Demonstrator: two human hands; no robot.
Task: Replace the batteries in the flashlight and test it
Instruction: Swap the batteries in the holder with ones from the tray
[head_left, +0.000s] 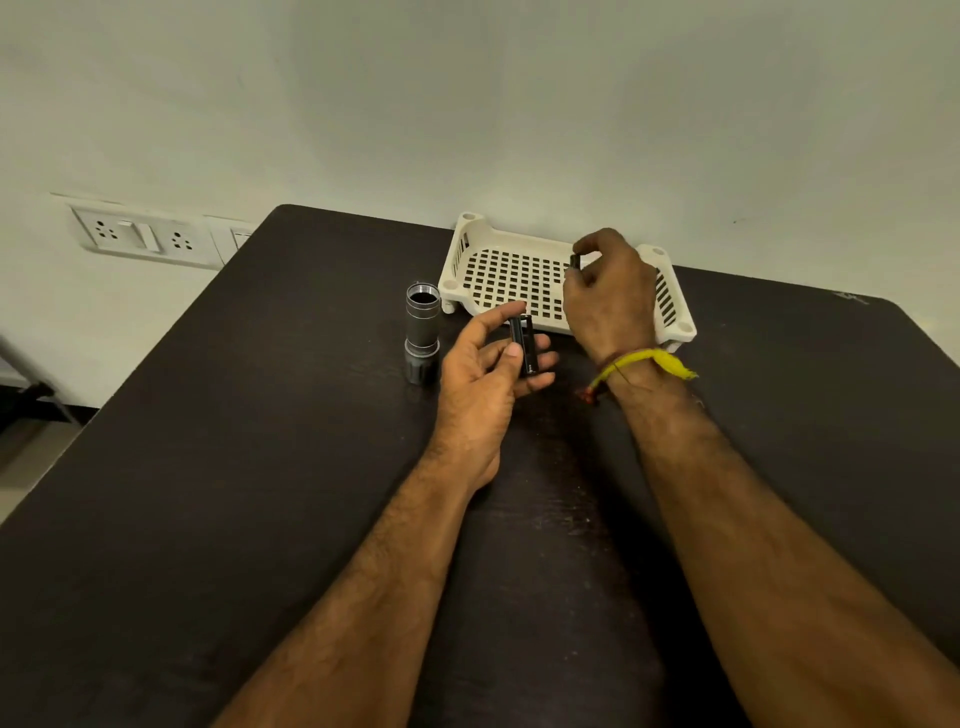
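The grey flashlight body (422, 332) stands upright on the dark table (260, 467), head down, its threaded end open at the top. My left hand (485, 374) is just right of it, palm up, holding a black battery holder (523, 344) between thumb and fingers. My right hand (610, 296) hovers over the white perforated basket (498, 270) and pinches a small dark battery (574, 261) at its fingertips. The tail cap is not in view.
The basket stands against the wall at the table's back edge. Wall sockets and switches (140, 236) are at the left. A yellow thread band (649, 361) is on my right wrist. The floor shows past the table's left edge.
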